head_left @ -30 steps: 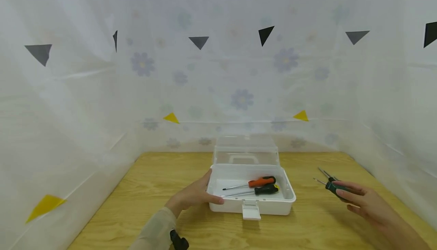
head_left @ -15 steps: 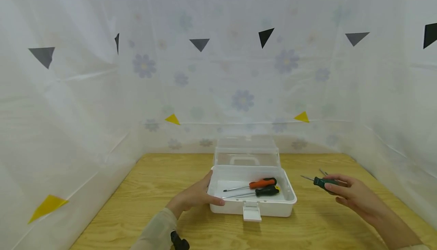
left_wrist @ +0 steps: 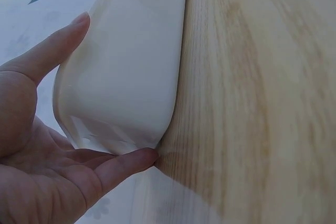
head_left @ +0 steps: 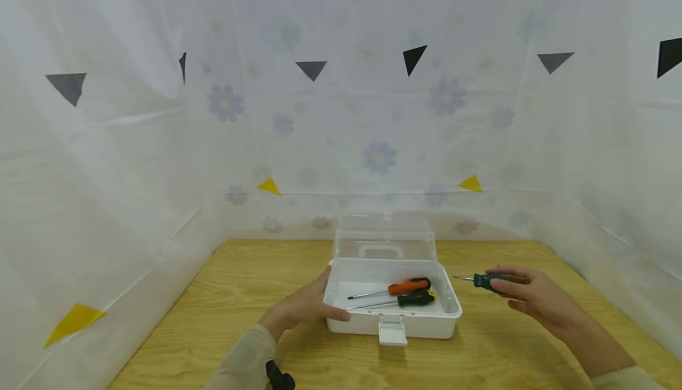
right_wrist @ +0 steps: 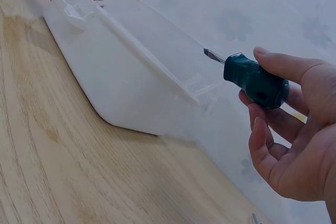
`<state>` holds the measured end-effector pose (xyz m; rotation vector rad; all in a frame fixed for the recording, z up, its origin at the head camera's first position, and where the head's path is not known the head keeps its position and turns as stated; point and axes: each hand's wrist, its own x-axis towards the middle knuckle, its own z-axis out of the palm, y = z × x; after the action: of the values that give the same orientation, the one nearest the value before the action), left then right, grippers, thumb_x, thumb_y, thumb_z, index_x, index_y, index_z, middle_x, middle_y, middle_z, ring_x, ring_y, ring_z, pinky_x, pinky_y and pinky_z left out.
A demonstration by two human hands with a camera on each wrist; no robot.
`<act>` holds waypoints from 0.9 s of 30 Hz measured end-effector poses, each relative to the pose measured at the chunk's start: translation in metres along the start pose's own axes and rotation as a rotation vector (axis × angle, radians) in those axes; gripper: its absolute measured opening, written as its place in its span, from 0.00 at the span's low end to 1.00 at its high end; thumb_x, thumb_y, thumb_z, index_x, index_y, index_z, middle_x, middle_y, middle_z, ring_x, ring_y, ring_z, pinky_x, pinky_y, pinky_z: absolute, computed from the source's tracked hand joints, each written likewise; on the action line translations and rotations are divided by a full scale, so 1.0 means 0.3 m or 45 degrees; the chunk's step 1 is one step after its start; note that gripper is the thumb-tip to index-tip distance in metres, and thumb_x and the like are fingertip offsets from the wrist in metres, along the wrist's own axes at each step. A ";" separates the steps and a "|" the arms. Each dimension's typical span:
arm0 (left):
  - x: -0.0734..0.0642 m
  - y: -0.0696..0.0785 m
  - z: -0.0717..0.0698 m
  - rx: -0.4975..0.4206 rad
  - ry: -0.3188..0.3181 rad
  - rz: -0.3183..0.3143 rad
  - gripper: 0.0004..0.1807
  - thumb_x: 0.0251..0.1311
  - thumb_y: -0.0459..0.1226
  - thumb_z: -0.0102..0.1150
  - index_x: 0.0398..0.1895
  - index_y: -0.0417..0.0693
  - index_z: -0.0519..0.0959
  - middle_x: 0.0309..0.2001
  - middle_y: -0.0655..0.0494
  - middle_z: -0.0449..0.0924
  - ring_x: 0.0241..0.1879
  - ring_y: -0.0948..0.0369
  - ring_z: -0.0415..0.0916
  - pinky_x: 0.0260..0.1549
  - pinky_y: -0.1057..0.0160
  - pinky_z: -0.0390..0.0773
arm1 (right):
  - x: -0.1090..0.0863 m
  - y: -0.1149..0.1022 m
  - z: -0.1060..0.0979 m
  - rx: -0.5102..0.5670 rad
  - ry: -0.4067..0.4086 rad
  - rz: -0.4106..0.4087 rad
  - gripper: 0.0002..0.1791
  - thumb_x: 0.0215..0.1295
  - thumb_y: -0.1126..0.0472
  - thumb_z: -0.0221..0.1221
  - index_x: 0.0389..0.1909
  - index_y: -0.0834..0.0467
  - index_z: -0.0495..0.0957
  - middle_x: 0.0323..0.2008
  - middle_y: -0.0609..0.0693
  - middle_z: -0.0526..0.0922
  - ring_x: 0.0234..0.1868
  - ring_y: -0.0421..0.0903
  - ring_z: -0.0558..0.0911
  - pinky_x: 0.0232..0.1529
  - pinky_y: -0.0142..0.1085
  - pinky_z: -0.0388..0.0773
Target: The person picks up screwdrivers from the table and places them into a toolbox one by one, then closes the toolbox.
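A white plastic toolbox (head_left: 421, 324) stands on the table with its clear lid (head_left: 383, 242) raised behind it. Inside lie an orange-and-black screwdriver (head_left: 409, 285) and a black screwdriver (head_left: 412, 299) with a yellow end. My left hand (head_left: 301, 306) grips the box's front left corner, thumb over the front rim and fingers along the side (left_wrist: 115, 66). To the right of the box, my right hand (head_left: 535, 298) holds a short screwdriver (right_wrist: 254, 82) by its dark green handle. Its flat metal tip points left towards the box's right wall, apart from it.
The front latch (head_left: 392, 332) hangs down. A metal tip (right_wrist: 255, 218) peeks in at the bottom of the right wrist view. The wood-grain table (head_left: 256, 277) extends around the box, and a pale flowered sheet (head_left: 341, 141) encloses it at the back and sides.
My right hand has moved left towards the box with the green screwdriver, away from the other metal shafts on the right. My left hand has stayed at the box corner.
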<state>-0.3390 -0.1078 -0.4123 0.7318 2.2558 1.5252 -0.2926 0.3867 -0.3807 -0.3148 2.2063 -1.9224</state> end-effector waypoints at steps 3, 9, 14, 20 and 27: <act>-0.001 0.003 -0.002 -0.012 -0.003 0.009 0.70 0.55 0.44 0.80 0.85 0.52 0.32 0.80 0.42 0.49 0.69 0.45 0.61 0.67 0.39 0.59 | 0.013 -0.009 0.016 -0.016 -0.009 -0.014 0.15 0.81 0.59 0.54 0.60 0.45 0.83 0.55 0.44 0.79 0.54 0.44 0.79 0.50 0.41 0.77; 0.002 -0.004 -0.003 -0.041 -0.021 0.033 0.69 0.56 0.43 0.80 0.85 0.55 0.33 0.79 0.44 0.51 0.68 0.45 0.61 0.67 0.40 0.59 | 0.028 -0.020 0.041 -0.051 -0.001 -0.030 0.15 0.80 0.59 0.56 0.61 0.46 0.82 0.57 0.45 0.78 0.57 0.44 0.78 0.55 0.44 0.74; -0.003 -0.008 -0.002 -0.020 0.000 -0.011 0.69 0.56 0.43 0.79 0.85 0.51 0.32 0.82 0.43 0.40 0.76 0.44 0.49 0.70 0.38 0.53 | 0.043 -0.022 0.061 -0.103 -0.009 -0.035 0.16 0.80 0.57 0.57 0.63 0.51 0.81 0.58 0.47 0.79 0.58 0.45 0.77 0.61 0.58 0.69; -0.014 0.001 0.001 0.009 0.025 -0.054 0.69 0.56 0.43 0.79 0.85 0.47 0.32 0.83 0.42 0.34 0.79 0.43 0.38 0.71 0.36 0.49 | 0.064 -0.028 0.089 -0.150 0.040 -0.043 0.17 0.78 0.56 0.59 0.63 0.54 0.81 0.59 0.51 0.79 0.59 0.46 0.76 0.63 0.63 0.67; -0.010 0.006 0.000 0.024 0.017 -0.036 0.69 0.56 0.44 0.79 0.84 0.47 0.31 0.83 0.43 0.33 0.79 0.43 0.37 0.71 0.35 0.48 | 0.087 -0.029 0.119 -0.135 0.037 -0.048 0.15 0.77 0.57 0.60 0.60 0.53 0.82 0.57 0.49 0.80 0.56 0.49 0.77 0.59 0.55 0.71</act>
<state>-0.3359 -0.1089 -0.4106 0.6940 2.2831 1.5026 -0.3072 0.3442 -0.3772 -0.3500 2.3419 -1.8438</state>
